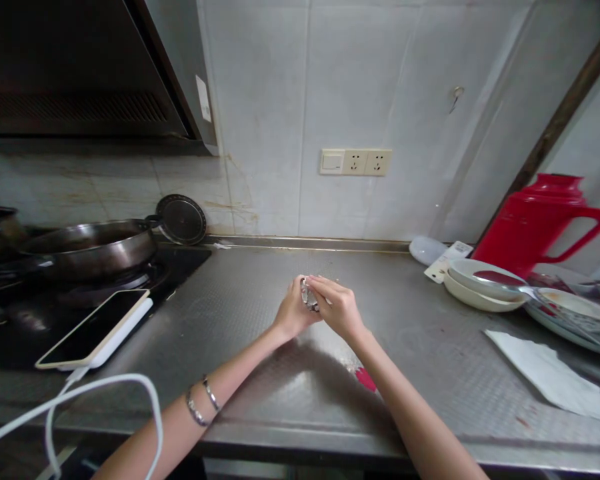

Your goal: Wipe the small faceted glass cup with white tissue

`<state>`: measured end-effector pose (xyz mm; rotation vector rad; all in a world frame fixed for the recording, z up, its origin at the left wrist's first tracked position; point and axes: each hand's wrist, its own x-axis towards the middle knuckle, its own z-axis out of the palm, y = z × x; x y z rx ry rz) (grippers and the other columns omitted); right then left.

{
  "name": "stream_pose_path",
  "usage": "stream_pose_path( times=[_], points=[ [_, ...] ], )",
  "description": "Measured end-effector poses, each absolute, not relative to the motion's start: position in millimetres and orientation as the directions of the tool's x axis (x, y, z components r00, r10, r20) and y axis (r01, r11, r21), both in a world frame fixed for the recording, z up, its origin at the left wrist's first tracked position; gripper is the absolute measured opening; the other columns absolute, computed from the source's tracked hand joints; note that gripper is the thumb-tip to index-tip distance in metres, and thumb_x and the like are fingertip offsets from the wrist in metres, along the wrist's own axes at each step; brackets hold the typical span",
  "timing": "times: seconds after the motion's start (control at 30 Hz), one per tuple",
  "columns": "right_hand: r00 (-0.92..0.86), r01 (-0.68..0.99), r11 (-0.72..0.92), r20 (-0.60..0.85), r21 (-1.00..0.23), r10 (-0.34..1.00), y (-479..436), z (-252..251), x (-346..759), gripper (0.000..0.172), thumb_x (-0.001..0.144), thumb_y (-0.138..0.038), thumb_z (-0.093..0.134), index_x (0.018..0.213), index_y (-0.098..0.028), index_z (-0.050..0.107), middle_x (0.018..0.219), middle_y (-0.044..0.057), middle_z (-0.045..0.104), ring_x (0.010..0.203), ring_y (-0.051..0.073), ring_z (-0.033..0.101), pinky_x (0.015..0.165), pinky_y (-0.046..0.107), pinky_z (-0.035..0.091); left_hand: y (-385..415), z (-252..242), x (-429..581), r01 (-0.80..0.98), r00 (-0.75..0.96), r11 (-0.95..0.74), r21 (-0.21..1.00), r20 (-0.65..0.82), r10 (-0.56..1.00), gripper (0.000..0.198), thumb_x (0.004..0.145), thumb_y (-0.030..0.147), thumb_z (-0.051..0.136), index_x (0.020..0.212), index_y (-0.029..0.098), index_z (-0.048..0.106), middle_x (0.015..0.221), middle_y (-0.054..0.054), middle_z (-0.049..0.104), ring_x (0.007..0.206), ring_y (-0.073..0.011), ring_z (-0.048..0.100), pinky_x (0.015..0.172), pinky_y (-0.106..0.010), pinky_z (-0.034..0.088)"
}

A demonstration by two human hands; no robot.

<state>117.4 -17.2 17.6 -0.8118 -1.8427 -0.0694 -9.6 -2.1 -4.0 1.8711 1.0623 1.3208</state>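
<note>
Over the middle of the steel counter [220, 320], my two hands meet around a small shiny, silvery or clear thing [309, 295]. What kind it is, I cannot make out, since fingers cover most of it. My left hand [294, 310] is closed around its side. The fingers of my right hand [337, 303] are pressed together over its top and right edge. Beneath my right forearm lies a bright red piece [365, 379] with some pale bits beside it, partly hidden by the arm.
On the left, a steel pan [100, 253] sits on the black stove, with a phone [97, 327] and its white cable [105, 380] in front. To the right stand a red thermos jug [535, 223], stacked bowls [485, 300], a plate and a white paper sheet [550, 373].
</note>
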Motion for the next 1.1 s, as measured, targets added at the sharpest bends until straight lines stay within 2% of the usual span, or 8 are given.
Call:
stream_pose_path(
  times=[0.13, 0.27, 0.4, 0.53, 0.67, 0.77, 0.97, 1.1],
  points=[
    [-0.28, 0.539, 0.807, 0.853, -0.24, 0.441, -21, 18, 116, 0.03, 0.088, -0.014, 0.047, 0.104, -0.027, 0.069, 0.102, 0.003, 0.073, 0.102, 0.019, 0.066, 0.1, 0.042, 0.049, 2, -1, -14, 0.371, 0.121, -0.46, 0.807, 0.449, 0.885, 0.062, 0.058, 0.027, 0.078, 0.11, 0.019, 0.044, 0.102, -0.008, 0.059, 0.094, -0.0237, 0.058, 0.081, -0.037, 0.045],
    [-0.287, 0.478, 0.85, 0.875, -0.222, 0.39, -26, 23, 116, 0.028, 0.087, -0.012, 0.049, 0.098, -0.026, 0.071, 0.093, 0.003, 0.074, 0.096, 0.019, 0.069, 0.106, 0.047, 0.041, 3, 2, -16, 0.366, 0.108, -0.411, 0.835, 0.4, 0.91, 0.07, 0.054, 0.027, 0.079, 0.113, 0.019, 0.043, 0.1, -0.009, 0.062, 0.09, -0.0239, 0.06, 0.078, -0.036, 0.046],
    [0.009, 0.482, 0.769, 0.88, -0.42, 0.475, -25, 29, 120, 0.02, 0.088, -0.022, 0.054, 0.093, -0.027, 0.073, 0.091, 0.004, 0.074, 0.1, 0.022, 0.067, 0.098, 0.046, 0.047, 4, 6, -15, 0.317, 0.092, -0.395, 0.862, 0.386, 0.918, 0.074, 0.048, 0.019, 0.081, 0.112, 0.02, 0.045, 0.097, -0.004, 0.063, 0.085, -0.0201, 0.061, 0.076, -0.033, 0.047],
    [0.291, 0.401, 0.645, 0.759, -0.65, 0.583, -16, 28, 124, 0.02, 0.086, -0.034, 0.057, 0.092, -0.025, 0.074, 0.098, 0.006, 0.073, 0.097, 0.022, 0.067, 0.088, 0.039, 0.052, 3, 5, -12, 0.213, 0.152, -0.376, 0.902, 0.349, 0.924, 0.075, 0.05, 0.02, 0.082, 0.115, 0.017, 0.044, 0.096, -0.004, 0.064, 0.083, -0.0182, 0.061, 0.078, -0.032, 0.048],
    [0.238, 0.284, 0.608, 0.668, -0.742, 0.705, -14, 25, 121, 0.021, 0.083, -0.037, 0.06, 0.087, -0.023, 0.075, 0.093, 0.005, 0.074, 0.088, 0.022, 0.069, 0.082, 0.035, 0.054, -1, 3, -7, 0.001, 0.262, -0.341, 0.94, 0.329, 0.907, 0.071, 0.053, 0.023, 0.082, 0.115, 0.016, 0.048, 0.097, -0.005, 0.064, 0.083, -0.0166, 0.061, 0.075, -0.03, 0.05],
    [0.189, 0.239, 0.616, 0.658, -0.75, 0.729, -20, 24, 116, 0.021, 0.084, -0.037, 0.059, 0.088, -0.024, 0.075, 0.093, 0.005, 0.074, 0.089, 0.022, 0.069, 0.082, 0.034, 0.053, -4, 5, -6, -0.086, 0.282, -0.238, 0.968, 0.253, 0.926, 0.066, 0.055, 0.025, 0.081, 0.112, 0.015, 0.05, 0.083, -0.002, 0.064, 0.069, -0.0132, 0.06, 0.059, -0.025, 0.05],
    [0.127, 0.206, 0.605, 0.634, -0.769, 0.763, -26, 28, 113, 0.022, 0.082, -0.038, 0.061, 0.084, -0.022, 0.076, 0.087, 0.004, 0.075, 0.081, 0.022, 0.069, 0.073, 0.032, 0.054, -2, 14, -11, -0.108, 0.304, -0.146, 0.983, 0.173, 0.937, 0.053, 0.059, 0.034, 0.08, 0.102, 0.014, 0.056, 0.074, 0.0, 0.061, 0.057, -0.0097, 0.055, 0.051, -0.023, 0.048],
    [0.308, 0.202, 0.561, 0.596, -0.803, 0.742, -19, 30, 121, 0.028, 0.082, -0.042, 0.06, 0.088, -0.019, 0.075, 0.086, 0.005, 0.075, 0.078, 0.022, 0.069, 0.068, 0.032, 0.055, 6, 8, -14, -0.041, 0.18, -0.239, 0.97, 0.243, 0.953, 0.058, 0.054, 0.026, 0.083, 0.101, 0.014, 0.052, 0.083, -0.002, 0.065, 0.067, -0.0132, 0.061, 0.059, -0.026, 0.051]
  ],
)
